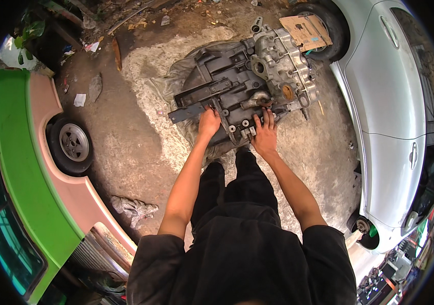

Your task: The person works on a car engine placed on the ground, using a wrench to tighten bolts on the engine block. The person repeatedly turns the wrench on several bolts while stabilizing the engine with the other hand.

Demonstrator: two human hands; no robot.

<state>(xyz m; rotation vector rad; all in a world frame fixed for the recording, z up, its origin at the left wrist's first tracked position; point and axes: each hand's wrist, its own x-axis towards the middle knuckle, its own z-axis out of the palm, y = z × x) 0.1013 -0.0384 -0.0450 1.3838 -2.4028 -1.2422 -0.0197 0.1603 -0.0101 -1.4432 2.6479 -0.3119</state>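
A dark, greasy engine and gearbox assembly (235, 63) lies on a grey cloth sheet (163, 84) on the ground in front of me. Its right end is a lighter metal part (278, 56) with round openings. A long dark metal bracket (189, 112) juts out at its near left side. My left hand (209, 123) has its fingers curled in at the inner end of this bracket; the fingertips are partly hidden. My right hand (265, 137) rests on the near edge of the assembly, fingers stretched and apart, beside a small bolted metal piece (248, 133).
A green and pink vehicle (11, 101) stands at the left, a silver car (385, 101) at the right. Cardboard (306, 31) leans on the silver car's tire. A crumpled rag (134, 209) and a paper scrap (79, 100) lie on the stained concrete.
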